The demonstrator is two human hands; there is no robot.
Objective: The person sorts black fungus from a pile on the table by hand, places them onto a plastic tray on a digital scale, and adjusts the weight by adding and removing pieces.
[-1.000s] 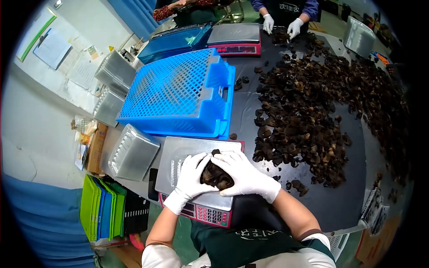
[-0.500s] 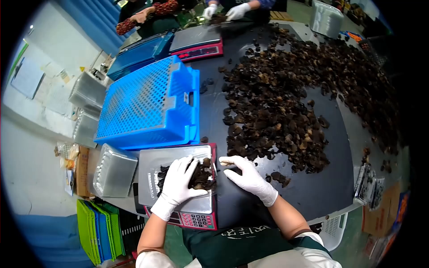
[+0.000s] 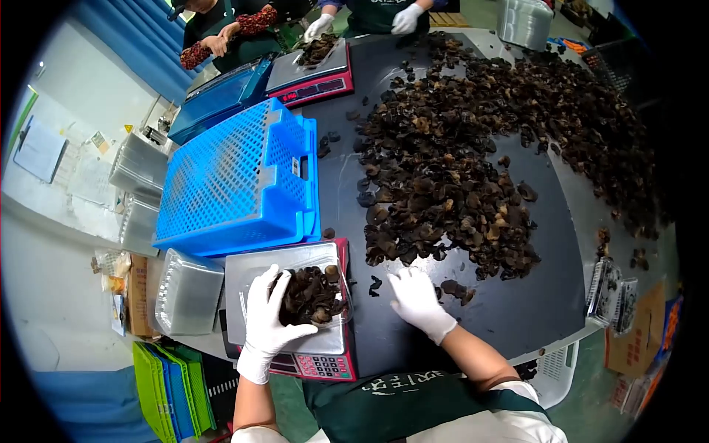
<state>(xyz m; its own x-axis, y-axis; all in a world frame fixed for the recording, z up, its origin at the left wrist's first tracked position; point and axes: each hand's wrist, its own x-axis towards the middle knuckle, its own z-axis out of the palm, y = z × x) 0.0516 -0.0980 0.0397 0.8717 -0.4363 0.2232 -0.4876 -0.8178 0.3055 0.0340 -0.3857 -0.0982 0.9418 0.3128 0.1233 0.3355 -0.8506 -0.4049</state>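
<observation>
Dark brown fungus pieces [image 3: 312, 295] lie heaped in a clear tray on a silver and red scale [image 3: 240, 277]. My left hand [image 3: 270, 317], in a white glove, rests at the heap's left side with thumb and fingers spread. On the dark tabletop right of the scale is my right hand [image 3: 418, 301], also gloved, its fingertips near the front edge of the large fungus pile [image 3: 450, 199]. Its fingers are apart and nothing shows in them. A small loose piece [image 3: 375, 286] lies between the scale and this hand.
A blue crate [image 3: 221, 181] stands behind the scale, with stacked clear trays [image 3: 189, 292] to its left. Across the table a co-worker's gloved hands [image 3: 319, 28] are by a second scale [image 3: 310, 80]. Another person's hands [image 3: 221, 40] are at the upper left.
My hands have parted from around the heap; the right moved off the scale to the tabletop. The far scale now bears fungus. The view has shifted right.
</observation>
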